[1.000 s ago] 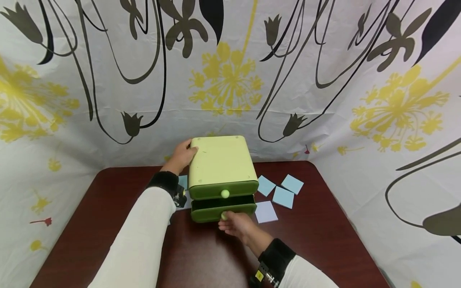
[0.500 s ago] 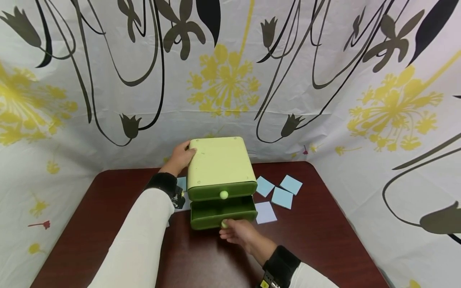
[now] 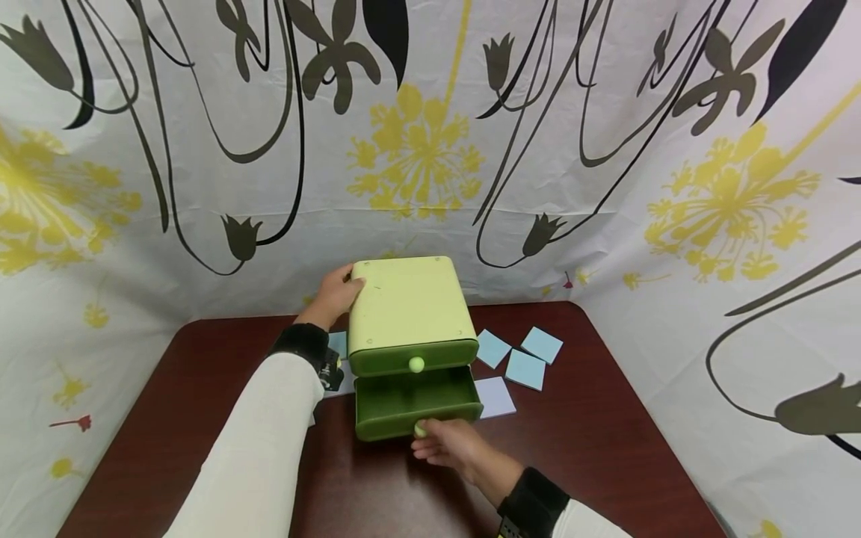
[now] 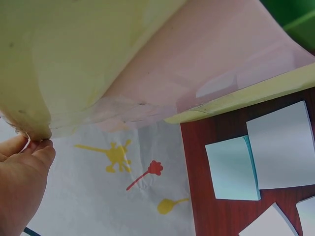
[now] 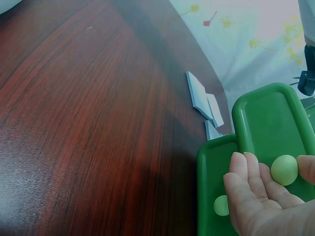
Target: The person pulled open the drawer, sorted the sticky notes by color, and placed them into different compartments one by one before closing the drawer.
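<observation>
A small pale yellow-green drawer box (image 3: 410,302) stands near the table's far edge, with two green drawers at its front. Its upper drawer (image 3: 380,360) is closed. The lower drawer (image 3: 383,428) stands pulled out, its green inside floor showing. At the box's rear left corner, my left hand (image 3: 334,294) grips the edge, thumb on the top; the left wrist view shows the fingertips (image 4: 43,143) at that corner. My right hand (image 3: 449,447) pinches the lower drawer's round light green knob (image 5: 284,170) between thumb and fingers, the other fingers extended beside it.
Several light blue paper pads (image 3: 525,370) and a lilac one (image 3: 495,397) lie right of the box. More pads (image 4: 234,169) lie on its left, partly behind my left arm. A patterned white cloth (image 3: 417,224) hangs behind the dark red-brown table (image 3: 605,448).
The lower drawer has slid further out toward me, with my right hand moving along on its knob. My left hand keeps its hold on the box, and the box stays in place.
</observation>
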Demonstrator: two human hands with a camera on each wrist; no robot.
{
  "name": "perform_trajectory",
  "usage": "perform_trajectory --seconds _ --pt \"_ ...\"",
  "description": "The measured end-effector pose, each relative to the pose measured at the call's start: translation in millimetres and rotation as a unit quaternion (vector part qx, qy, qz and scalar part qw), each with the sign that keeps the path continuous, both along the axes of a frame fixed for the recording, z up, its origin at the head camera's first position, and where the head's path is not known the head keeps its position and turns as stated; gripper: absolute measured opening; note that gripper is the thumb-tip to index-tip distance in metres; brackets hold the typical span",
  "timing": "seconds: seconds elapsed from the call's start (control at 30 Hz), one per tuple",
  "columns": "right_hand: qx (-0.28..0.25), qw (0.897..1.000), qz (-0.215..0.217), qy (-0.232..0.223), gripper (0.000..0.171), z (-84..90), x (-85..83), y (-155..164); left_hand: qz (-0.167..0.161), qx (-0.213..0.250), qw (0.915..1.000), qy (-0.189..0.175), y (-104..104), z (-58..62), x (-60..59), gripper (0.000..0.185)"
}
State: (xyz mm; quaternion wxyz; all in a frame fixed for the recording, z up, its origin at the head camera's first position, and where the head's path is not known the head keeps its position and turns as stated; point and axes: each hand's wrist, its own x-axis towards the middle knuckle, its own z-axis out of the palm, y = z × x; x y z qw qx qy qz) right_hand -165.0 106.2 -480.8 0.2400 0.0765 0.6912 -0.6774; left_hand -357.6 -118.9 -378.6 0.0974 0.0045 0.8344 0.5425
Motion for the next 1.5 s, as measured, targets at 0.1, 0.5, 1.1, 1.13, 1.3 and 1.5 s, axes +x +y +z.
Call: perform_trajectory --seconds 0.1,0.5,1.1,1.13,1.3,1.5 --pt "0.001 1.0 0.003 -0.002 0.033 0.0 0.9 0.8 -0.001 0.003 1.0 -0.003 -0.5 -0.1 -0.5 0.061" --pt "0.012 1.0 0.012 -0.004 0.032 4.0 6.7 1.0 0.001 0.003 1.0 -0.002 -0.8 3.7 2.8 0.06" --pt "0.034 0.999 0.033 -0.016 0.037 3.1 15.6 1.4 0.008 0.004 0.9999 -0.009 0.0 3.0 2.3 0.06" --pt "0.034 0.999 0.034 -0.015 0.037 3.1 16.3 1.2 0.008 0.003 0.9999 -0.009 0.3 3.2 2.6 0.06" --pt "0.029 0.999 0.034 -0.008 0.036 2.2 20.4 0.4 0.005 -0.004 1.0 -0.006 1.0 2.7 2.4 0.061" --pt "0.029 0.999 0.03 -0.013 0.036 2.0 24.2 0.2 -0.007 -0.001 1.0 -0.005 -0.1 2.5 3.1 0.06"
